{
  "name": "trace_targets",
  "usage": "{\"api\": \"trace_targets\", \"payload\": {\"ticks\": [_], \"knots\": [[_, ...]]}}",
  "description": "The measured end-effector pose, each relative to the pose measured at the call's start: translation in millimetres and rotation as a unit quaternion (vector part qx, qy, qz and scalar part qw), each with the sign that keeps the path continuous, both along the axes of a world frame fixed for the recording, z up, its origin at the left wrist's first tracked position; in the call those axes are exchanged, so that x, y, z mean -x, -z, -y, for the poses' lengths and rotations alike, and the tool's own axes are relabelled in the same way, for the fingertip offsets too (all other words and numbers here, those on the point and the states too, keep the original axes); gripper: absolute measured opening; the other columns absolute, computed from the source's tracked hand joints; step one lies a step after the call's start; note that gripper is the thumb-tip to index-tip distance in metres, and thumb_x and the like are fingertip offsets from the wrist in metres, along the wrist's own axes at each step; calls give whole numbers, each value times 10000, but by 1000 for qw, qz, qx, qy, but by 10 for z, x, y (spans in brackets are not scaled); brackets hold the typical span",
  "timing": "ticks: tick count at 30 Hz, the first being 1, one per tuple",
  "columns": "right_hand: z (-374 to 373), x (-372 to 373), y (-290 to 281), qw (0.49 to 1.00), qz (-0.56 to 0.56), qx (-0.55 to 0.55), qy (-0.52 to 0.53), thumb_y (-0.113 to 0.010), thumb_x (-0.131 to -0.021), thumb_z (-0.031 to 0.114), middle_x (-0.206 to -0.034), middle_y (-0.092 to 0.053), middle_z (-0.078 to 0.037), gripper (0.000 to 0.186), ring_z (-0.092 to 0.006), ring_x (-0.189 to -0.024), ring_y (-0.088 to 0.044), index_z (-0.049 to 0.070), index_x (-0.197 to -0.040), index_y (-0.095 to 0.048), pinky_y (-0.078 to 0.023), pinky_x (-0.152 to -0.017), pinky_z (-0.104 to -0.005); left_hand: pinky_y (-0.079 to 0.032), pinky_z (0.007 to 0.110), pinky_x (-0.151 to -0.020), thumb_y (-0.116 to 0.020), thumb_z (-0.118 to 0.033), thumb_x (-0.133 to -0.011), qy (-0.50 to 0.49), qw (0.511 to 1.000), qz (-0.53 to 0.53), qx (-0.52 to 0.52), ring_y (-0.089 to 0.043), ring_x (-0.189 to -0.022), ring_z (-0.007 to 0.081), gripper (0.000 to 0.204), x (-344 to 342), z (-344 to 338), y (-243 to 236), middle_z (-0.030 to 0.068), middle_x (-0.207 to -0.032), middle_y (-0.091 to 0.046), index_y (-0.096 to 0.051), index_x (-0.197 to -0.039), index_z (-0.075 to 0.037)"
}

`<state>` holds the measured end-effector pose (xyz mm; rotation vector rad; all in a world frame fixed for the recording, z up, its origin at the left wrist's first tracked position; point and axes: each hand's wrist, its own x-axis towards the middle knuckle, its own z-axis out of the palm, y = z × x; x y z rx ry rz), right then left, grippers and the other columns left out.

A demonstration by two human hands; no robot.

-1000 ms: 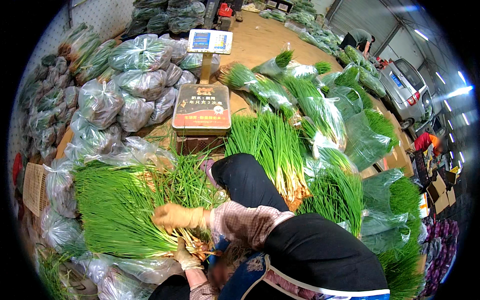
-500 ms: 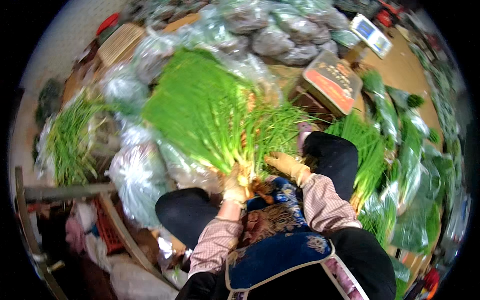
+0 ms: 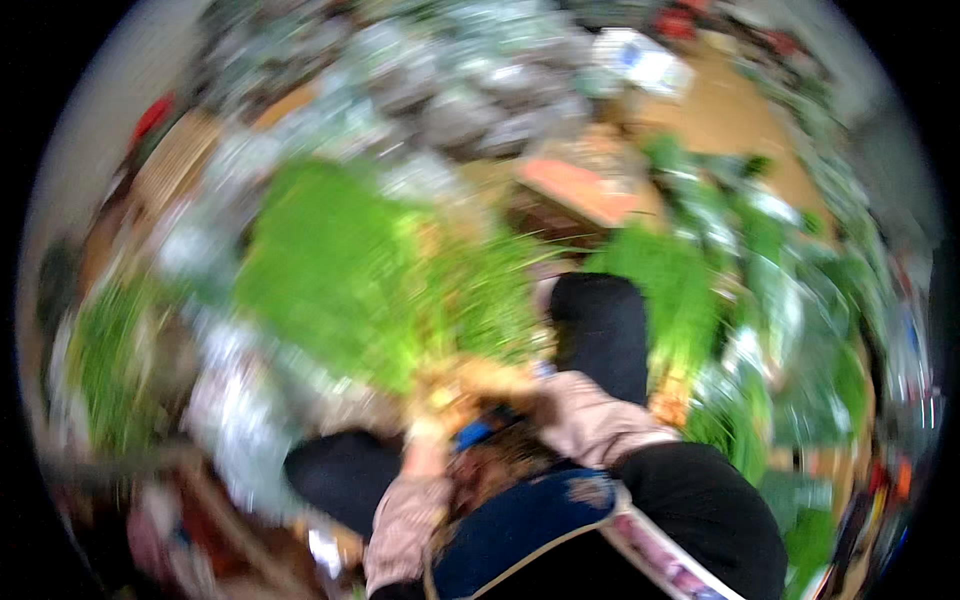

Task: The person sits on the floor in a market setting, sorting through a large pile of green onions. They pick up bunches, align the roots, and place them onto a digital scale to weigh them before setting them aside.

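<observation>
Frame is motion-blurred. Left hand (image 3: 432,412) and right hand (image 3: 497,381) sit close together at the root end of the chive bundle (image 3: 350,275). The bundle's long axis runs up and left from both hands, leaves fanning outward. Left hand looks nearer the stems, apparently touching them; grip on either hand can't be told. Scale (image 3: 585,185) lies up-right of the right hand.

Vegetable market stall: heaped green chive bundles (image 3: 340,270), bagged greens (image 3: 470,110), weighing scale (image 3: 585,185) on ground.
</observation>
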<state>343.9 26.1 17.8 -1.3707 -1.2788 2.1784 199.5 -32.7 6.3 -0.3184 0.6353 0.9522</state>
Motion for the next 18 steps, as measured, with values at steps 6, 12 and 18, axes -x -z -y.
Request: {"api": "trace_targets", "payload": {"ticks": [6, 12, 18], "knots": [[-31, 90, -535, 964, 212, -110, -114, -544, -831, 409, -780, -656, -116, 370, -293, -588, -597, 82, -964, -651, -492, -568, -397, -517, 404, -653, -402, -572, -873, 77, 977, -185, -69, -607, -893, 294, 618, 71, -266, 509, 213, -1034, -579, -419, -1284, -110], [3, 21, -1008, 843, 298, -446, -49, -549, -818, 356, -659, -599, -217, 385, -380, -594, -606, -24, -775, -600, -480, -524, -446, -501, 368, -645, -425, -477, -896, 197, 946, -207, -152, -600, -865, 259, 520, -286, -530, 319, 178, -1028, -578, -456, -1253, -100], [-159, 303, -1436, 641, 374, -661, 110, -534, -817, 338, -517, -524, -133, 401, -291, -483, -545, 7, -592, -556, -416, -444, -411, -500, 364, -687, -427, -447, -905, 218, 936, -217, -170, -584, -912, 255, 512, -427, -637, 134, 167, -1095, -555, -443, -1274, -92]]}}
